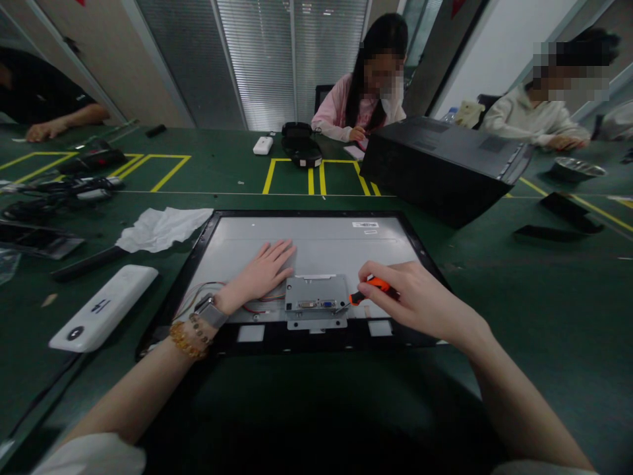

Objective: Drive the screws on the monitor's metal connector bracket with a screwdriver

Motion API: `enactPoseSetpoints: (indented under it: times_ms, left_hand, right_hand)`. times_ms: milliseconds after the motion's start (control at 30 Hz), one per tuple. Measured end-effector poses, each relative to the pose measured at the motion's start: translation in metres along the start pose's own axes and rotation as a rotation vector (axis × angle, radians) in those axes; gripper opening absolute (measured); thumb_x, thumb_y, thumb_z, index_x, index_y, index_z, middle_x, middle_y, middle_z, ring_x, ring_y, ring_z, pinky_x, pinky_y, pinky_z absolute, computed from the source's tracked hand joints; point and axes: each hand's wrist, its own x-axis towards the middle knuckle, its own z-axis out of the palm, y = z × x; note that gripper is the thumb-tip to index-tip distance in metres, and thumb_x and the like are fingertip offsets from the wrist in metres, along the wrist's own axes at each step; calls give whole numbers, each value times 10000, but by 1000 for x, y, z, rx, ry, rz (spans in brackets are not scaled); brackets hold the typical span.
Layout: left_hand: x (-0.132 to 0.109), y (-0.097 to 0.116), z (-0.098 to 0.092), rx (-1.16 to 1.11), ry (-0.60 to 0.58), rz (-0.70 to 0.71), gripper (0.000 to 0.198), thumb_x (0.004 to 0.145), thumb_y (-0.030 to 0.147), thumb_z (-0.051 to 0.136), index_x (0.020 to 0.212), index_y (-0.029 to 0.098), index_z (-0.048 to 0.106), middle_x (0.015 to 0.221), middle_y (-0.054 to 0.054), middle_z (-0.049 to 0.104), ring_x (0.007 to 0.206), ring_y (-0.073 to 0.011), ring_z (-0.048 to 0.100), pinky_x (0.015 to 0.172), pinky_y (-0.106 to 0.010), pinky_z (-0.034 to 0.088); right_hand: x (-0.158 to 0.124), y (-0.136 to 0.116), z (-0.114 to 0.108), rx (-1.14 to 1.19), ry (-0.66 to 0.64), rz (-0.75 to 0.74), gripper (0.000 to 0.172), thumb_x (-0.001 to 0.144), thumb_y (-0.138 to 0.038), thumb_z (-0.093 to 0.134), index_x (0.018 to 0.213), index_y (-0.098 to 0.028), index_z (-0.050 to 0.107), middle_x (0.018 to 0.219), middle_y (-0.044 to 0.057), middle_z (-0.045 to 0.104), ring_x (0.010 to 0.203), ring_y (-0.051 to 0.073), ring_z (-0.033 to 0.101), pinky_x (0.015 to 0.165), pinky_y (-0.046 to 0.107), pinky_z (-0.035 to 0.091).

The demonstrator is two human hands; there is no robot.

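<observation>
A monitor panel lies on the table with its grey metal back up and a black frame around it. Near its front edge sits a metal bracket with two video ports. My left hand rests flat on the panel, fingers spread, just left of the bracket. In my right hand is a screwdriver with an orange and black handle. Its shaft slants down to the bracket's right side by the blue port; whether the tip sits in a screw I cannot tell. Thin wires run under my left wrist.
Left of the panel lie a white power bank with a cable, a crumpled tissue and tangled cables. A large black casing stands behind right, near a metal bowl and black strips. People sit across the table.
</observation>
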Motion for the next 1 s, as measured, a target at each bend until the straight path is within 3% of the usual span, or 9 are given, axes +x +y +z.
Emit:
enactPoseSetpoints:
  times_ms: [133, 267, 467, 733, 933, 1000]
  left_hand:
    - [0, 0, 0, 1, -3, 5, 574, 1043, 497, 234, 1509, 169, 306, 1590, -101, 235, 1464, -261, 201, 1179, -472, 164]
    - [0, -2, 2, 2, 4, 4, 569, 1042, 496, 239, 1512, 180, 293, 1591, -96, 233, 1465, -256, 198, 1179, -473, 158]
    - [0, -2, 2, 2, -5, 2, 565, 1042, 493, 240, 1507, 177, 304, 1589, -101, 240, 1463, -261, 203, 1177, -469, 157]
    - [0, -2, 4, 14, 10, 9, 572, 1043, 499, 233, 1506, 171, 304, 1589, -105, 236, 1461, -265, 209, 1173, -472, 171]
    - [0, -2, 3, 10, 7, 0, 566, 1042, 492, 241, 1509, 179, 303, 1588, -97, 245, 1462, -261, 209, 1176, -472, 169]
    - [0, -1, 2, 14, -1, 0, 565, 1043, 485, 237, 1512, 175, 297, 1590, -98, 237, 1462, -262, 208, 1177, -470, 170]
  right_hand:
    - [-3, 1, -3, 47, -31, -26, 135, 931, -282, 414, 973, -194, 508, 811, 41, 647, 706, 194, 582, 682, 323, 406]
    - [-3, 2, -2, 92, -49, -32, 152, 852, -208, 453, 1000, -193, 484, 875, 48, 633, 775, 208, 586, 729, 348, 427]
    - [-3, 2, 0, 97, -47, -41, 149, 857, -194, 474, 1001, -199, 513, 868, 35, 644, 770, 196, 599, 720, 323, 425]
    - [-1, 4, 3, 32, -52, -29, 253, 984, -368, 404, 1073, -199, 571, 694, 6, 622, 607, 171, 580, 635, 300, 389]
    - [-2, 3, 0, 91, -47, -3, 129, 933, -287, 478, 1027, -206, 513, 814, 19, 655, 724, 187, 609, 693, 311, 415]
    - [-3, 3, 0, 88, -40, -24, 163, 877, -211, 510, 1040, -204, 496, 867, 25, 647, 773, 195, 609, 723, 319, 422]
